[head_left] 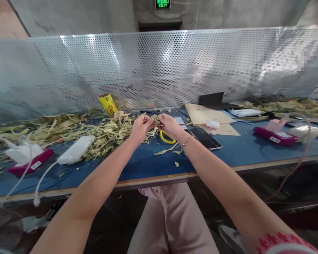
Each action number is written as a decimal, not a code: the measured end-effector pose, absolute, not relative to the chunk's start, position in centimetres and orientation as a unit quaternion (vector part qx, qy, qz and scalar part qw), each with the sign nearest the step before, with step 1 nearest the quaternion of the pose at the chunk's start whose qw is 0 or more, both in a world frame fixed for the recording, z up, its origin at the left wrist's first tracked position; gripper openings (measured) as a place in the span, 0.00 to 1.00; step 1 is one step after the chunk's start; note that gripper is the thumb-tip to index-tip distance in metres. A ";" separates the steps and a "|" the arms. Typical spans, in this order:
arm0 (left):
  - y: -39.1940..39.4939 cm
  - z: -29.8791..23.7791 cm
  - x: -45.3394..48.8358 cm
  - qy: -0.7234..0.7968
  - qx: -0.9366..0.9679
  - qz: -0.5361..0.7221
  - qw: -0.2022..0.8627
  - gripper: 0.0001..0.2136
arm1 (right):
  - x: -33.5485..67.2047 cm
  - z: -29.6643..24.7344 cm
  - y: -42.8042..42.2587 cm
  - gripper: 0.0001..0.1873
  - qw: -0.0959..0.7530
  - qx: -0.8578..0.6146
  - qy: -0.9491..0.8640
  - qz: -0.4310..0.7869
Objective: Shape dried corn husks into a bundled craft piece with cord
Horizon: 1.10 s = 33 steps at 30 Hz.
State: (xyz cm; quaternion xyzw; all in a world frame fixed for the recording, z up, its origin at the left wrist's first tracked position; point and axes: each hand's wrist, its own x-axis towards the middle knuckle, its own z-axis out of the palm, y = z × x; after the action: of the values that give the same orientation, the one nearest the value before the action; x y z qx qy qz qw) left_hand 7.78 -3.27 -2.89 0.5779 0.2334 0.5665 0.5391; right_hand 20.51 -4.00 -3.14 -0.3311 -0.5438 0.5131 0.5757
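Note:
Both hands meet over the blue table (145, 167), pinching one small greenish dried leaf piece (156, 119) between them. My left hand (142, 127) has its thumb and fingers closed on the leaf's left side. My right hand (170, 125), with a thin bracelet at the wrist, grips the other side. Just below them lies a yellow ring-shaped handle (166, 137); the rest of that object is hidden. A pile of pale green dried leaves and strips (110, 135) spreads to the left of my hands. A few loose scraps (176, 164) lie nearer the front edge.
A yellow tube (108, 104) leans by the perforated metal screen (159, 67). Right of my hands are a phone (205, 138), brown paper (210, 116) and a purple power strip (275, 136). At left, a white power strip (76, 149) and a purple one (31, 164) trail cables.

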 end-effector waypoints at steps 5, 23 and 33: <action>-2.6 -3.3 7.7 0.258 0.560 0.625 0.479 0.15 | 20.8 -3.4 -3.6 0.13 0.591 -0.413 -0.588 0.365; -2.7 -3.5 7.9 0.246 0.541 0.641 0.486 0.12 | 20.0 -3.7 -4.3 0.15 0.575 -0.399 -0.634 0.328; -3.4 -3.2 8.1 0.201 0.478 0.631 0.577 0.13 | 20.3 -3.4 -4.4 0.12 0.573 -0.336 -0.657 0.357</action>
State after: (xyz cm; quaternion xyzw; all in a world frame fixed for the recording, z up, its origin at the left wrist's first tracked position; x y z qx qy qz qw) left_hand 8.10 -3.40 -3.16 0.4779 0.2008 0.6308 0.5774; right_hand 20.32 -4.36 -3.36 -0.3362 -0.6570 0.3567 0.5728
